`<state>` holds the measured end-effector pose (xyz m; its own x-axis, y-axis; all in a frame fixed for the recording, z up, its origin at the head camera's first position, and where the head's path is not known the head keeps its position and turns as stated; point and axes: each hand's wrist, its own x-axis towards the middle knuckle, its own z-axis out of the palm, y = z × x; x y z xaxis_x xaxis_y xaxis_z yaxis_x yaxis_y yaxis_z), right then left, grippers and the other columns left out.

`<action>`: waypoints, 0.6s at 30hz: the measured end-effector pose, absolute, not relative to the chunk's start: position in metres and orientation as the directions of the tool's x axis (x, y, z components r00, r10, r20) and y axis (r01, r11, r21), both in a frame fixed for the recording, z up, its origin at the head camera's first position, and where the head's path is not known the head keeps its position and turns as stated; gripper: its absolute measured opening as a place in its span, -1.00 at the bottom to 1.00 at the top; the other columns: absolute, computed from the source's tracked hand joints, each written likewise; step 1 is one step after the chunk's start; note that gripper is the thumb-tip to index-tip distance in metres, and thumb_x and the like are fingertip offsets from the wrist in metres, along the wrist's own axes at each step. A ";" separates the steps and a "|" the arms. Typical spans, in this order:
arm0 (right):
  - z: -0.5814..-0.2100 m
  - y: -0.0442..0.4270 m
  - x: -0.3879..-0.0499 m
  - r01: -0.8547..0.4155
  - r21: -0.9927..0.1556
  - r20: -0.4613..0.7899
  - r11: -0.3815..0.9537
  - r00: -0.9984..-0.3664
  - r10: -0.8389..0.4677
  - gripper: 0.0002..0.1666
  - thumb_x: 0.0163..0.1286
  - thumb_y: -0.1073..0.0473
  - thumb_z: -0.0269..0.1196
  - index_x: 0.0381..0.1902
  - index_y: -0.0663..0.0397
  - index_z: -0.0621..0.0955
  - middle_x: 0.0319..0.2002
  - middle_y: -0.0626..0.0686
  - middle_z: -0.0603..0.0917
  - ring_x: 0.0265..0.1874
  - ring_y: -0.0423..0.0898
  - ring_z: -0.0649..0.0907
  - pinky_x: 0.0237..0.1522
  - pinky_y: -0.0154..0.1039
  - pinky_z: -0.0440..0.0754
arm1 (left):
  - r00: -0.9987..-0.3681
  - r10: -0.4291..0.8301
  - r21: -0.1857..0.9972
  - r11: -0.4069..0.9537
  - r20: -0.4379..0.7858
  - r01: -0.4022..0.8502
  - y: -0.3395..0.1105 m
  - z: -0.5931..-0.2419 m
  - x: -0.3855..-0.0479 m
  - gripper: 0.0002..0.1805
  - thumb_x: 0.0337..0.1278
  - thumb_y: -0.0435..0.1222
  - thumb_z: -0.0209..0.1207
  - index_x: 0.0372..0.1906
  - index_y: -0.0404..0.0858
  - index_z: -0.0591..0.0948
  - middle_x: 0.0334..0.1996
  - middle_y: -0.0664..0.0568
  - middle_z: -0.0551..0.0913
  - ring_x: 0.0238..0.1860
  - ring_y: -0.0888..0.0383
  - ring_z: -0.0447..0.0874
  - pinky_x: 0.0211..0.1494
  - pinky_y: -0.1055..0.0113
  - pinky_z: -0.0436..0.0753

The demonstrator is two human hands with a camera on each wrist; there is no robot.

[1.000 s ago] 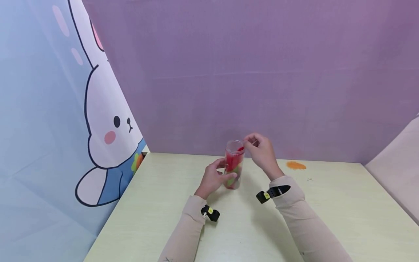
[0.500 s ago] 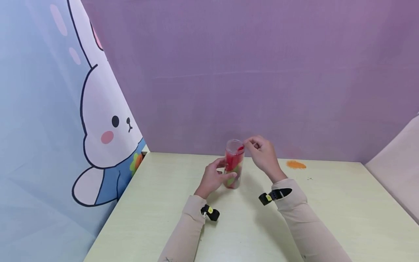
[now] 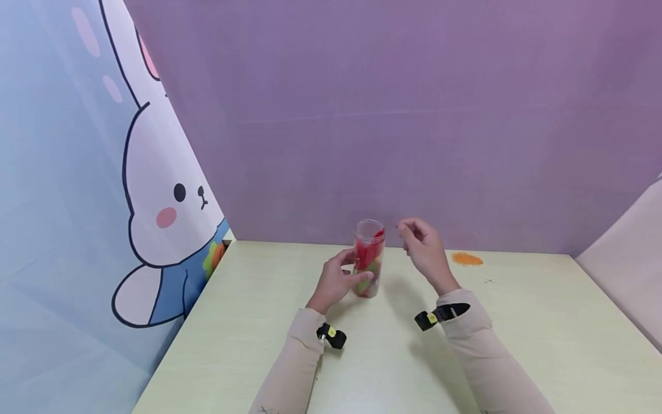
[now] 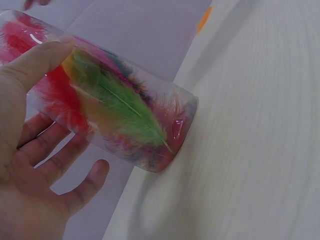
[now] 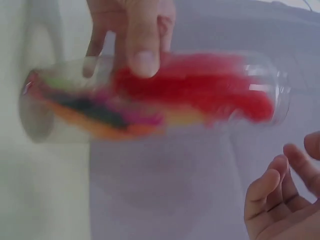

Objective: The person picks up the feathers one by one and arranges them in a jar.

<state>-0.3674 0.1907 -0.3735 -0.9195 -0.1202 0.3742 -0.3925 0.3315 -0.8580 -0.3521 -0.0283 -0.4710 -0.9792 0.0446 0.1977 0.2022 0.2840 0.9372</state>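
A clear cylindrical jar (image 3: 369, 259) stands upright on the table, with no lid on its mouth. Colored feathers (image 4: 125, 102) fill it: red ones near the top, with green, orange, magenta and dark ones lower down. My left hand (image 3: 338, 279) grips the jar's left side, thumb across the near face and fingers behind. To the right of the rim, apart from it, is my right hand (image 3: 425, 250). Its fingers (image 5: 262, 187) are loosely bent in the right wrist view, and I see nothing held between them.
The pale table (image 3: 248, 333) meets a purple cloth backdrop (image 3: 414, 115) just behind the jar. An orange patch (image 3: 467, 259) marks the tabletop at the back right. A rabbit-print curtain (image 3: 165, 172) hangs on the left.
My right hand has drawn away from the jar's rim, moving right and slightly down. The left hand keeps its grip, and the jar has stayed in place.
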 end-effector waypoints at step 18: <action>-0.436 0.286 -0.411 0.009 -0.822 0.098 0.570 -0.983 0.158 -0.62 0.52 0.03 0.12 0.06 0.20 0.62 -0.12 0.10 0.61 -0.27 -0.11 0.57 -0.30 -0.32 0.55 | -0.982 0.047 0.936 0.294 0.185 0.191 -0.035 -0.470 -0.349 -0.25 -0.01 0.03 0.53 0.34 0.02 0.56 0.16 0.09 0.69 0.22 0.07 0.61 0.24 0.04 0.65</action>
<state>-0.4114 0.2862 -0.4360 -0.9825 0.1580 0.0983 0.0095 0.5700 -0.8216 -0.3492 -0.0345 -0.4698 -0.9816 0.0469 0.1854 0.1909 0.2943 0.9365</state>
